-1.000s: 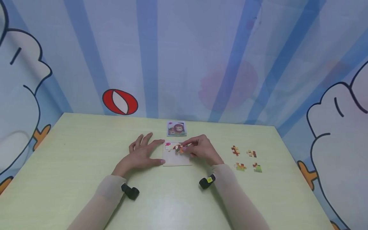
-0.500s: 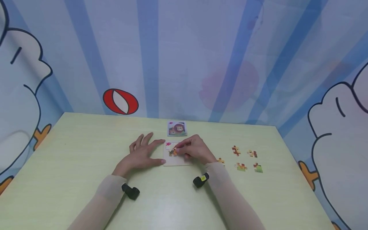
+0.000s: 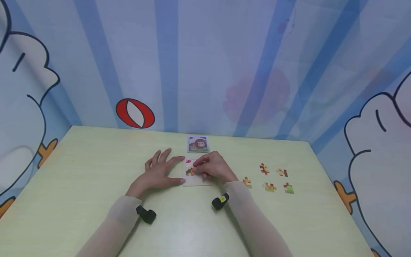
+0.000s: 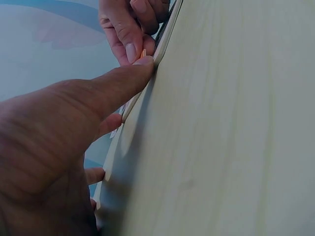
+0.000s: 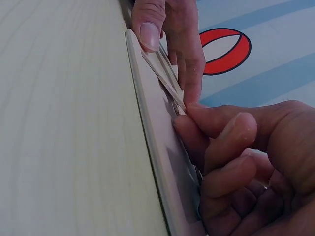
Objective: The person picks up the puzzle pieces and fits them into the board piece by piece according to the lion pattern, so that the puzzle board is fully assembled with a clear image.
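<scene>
The table (image 3: 80, 185) carries the work near its far middle. A reference picture card (image 3: 197, 144) lies just beyond the puzzle board (image 3: 196, 181), and five loose pieces (image 3: 269, 186) lie well apart to the right.

The left hand (image 3: 158, 173) lies flat on the table, fingers straight, with thumb and forefinger touching the board's left edge (it steadies the board and grips nothing). Keep this contact firm; judged from the wrist views, the board is thin and light and would slide under sideways pressure.

The right hand (image 3: 212, 167) has its fingers curled and pinches a puzzle piece (image 3: 191, 171) over the left part of the board. In the right wrist view the piece (image 5: 165, 73) sits tilted, one edge on the board and the other raised.

To seat the piece well:
1. Match its picture to the card.
2. Align its tabs with the pieces already set at the board's upper edge.
3. Lower the raised edge flat, then press straight down with the fingertips.
4. Avoid forcing; a misaligned tab may shift the seated pieces.
</scene>
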### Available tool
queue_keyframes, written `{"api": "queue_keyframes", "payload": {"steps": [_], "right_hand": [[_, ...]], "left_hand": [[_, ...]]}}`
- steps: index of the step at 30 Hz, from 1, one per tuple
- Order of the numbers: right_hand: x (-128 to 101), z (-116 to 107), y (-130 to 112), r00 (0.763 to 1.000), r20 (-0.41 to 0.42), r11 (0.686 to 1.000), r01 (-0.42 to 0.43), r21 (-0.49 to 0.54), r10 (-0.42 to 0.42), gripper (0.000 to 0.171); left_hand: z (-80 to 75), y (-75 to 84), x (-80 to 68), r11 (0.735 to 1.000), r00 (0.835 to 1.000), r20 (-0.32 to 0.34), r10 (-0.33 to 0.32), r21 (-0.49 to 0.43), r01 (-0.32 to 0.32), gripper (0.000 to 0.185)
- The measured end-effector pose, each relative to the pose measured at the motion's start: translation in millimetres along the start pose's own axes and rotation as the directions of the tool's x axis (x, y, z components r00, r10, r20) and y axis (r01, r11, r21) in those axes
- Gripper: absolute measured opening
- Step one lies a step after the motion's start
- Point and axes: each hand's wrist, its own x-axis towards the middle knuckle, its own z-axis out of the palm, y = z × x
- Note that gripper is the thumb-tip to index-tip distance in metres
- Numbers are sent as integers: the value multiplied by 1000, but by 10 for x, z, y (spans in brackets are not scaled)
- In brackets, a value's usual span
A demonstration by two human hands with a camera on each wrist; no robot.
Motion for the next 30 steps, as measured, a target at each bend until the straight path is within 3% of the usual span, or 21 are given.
{"api": "queue_keyframes", "payload": {"steps": [12, 17, 24, 30], "right_hand": [[6, 45, 19, 998, -38, 993, -51, 103, 55, 14], [16, 53, -8, 995, -42, 994, -84, 77, 87, 13], [26, 93, -32, 991, -65, 993, -117, -34, 115, 13], [-3, 127, -10, 989, -95, 993, -115, -39, 111, 15]], "left_hand": [[9, -5, -7, 1000, 1000, -9, 1, -6, -1, 79], [10, -17, -12, 1000, 1000, -11, 2, -3, -2, 79], [19, -28, -3, 1000, 1000, -14, 5, -4, -5, 79], [19, -17, 3, 1000, 1000, -13, 5, -6, -5, 79]]}}
